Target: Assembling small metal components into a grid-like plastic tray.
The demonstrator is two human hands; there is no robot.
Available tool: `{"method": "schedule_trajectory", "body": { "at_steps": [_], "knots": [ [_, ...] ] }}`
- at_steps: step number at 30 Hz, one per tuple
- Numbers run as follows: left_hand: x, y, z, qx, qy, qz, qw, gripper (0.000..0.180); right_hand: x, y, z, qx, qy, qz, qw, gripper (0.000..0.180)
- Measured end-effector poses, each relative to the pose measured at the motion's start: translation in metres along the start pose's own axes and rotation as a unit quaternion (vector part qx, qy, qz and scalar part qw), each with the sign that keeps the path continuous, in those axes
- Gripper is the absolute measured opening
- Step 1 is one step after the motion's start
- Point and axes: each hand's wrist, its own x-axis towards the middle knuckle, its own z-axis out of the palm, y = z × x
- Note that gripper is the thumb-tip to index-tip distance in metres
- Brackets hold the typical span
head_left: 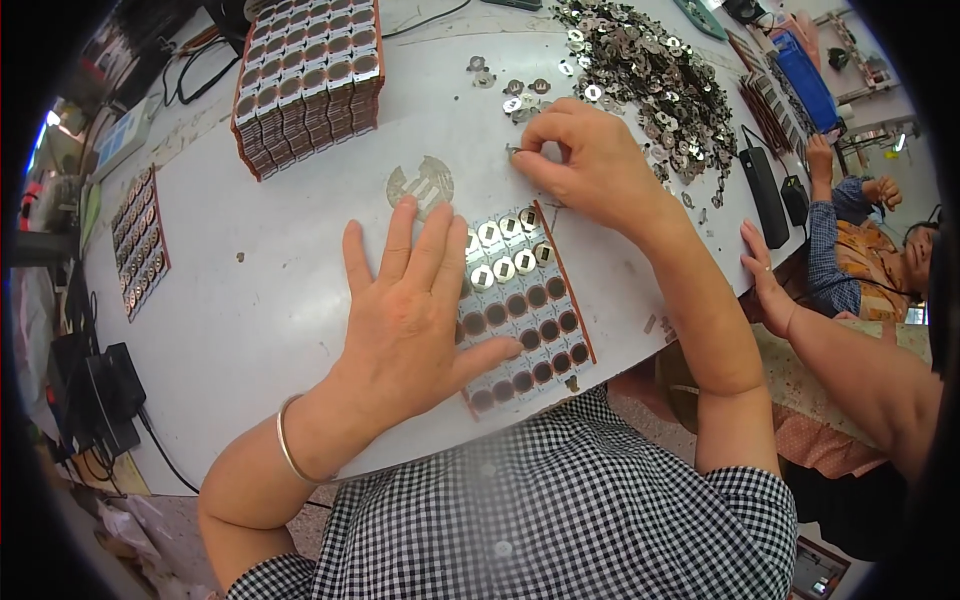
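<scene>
My left hand (405,310) lies flat with fingers spread, its thumb across a panel of round dark pads (567,285) near the table's front edge. Silver discs with square cut-outs (504,266) sit on the panel's far two rows; the nearer rows show bare dark pads. Part of the panel is hidden under this hand. Beyond its fingertips lies a larger flat silver disc with cut-outs (438,182). My right hand (590,165), raised past the panel's far right corner, pinches a small metal piece (515,152) between thumb and forefinger.
A heap of small metal pieces (650,85) covers the back right, with several strays nearby. A tall stack of panels (310,130) stands at the back left; another panel (142,245) lies far left. At right are a black device (765,195) and a co-worker's hand (768,285).
</scene>
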Motion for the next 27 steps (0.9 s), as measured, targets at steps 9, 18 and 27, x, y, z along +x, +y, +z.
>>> {"method": "schedule_trajectory", "body": {
  "at_steps": [9,18,27],
  "knots": [
    [-0.002,-0.001,0.000,-0.004,-0.008,-0.002,1.000,0.113,-0.068,-0.012,-0.022,0.132,-0.021,0.206,0.969,0.012],
    [-0.001,-0.003,0.001,-0.004,0.037,0.016,0.999,0.105,-0.068,-0.012,-0.038,0.126,-0.030,0.233,0.964,0.014],
    [-0.006,-0.007,-0.005,0.039,0.003,-0.010,0.999,0.114,-0.064,-0.021,-0.020,0.167,-0.042,0.190,0.967,0.017]
  ]
}}
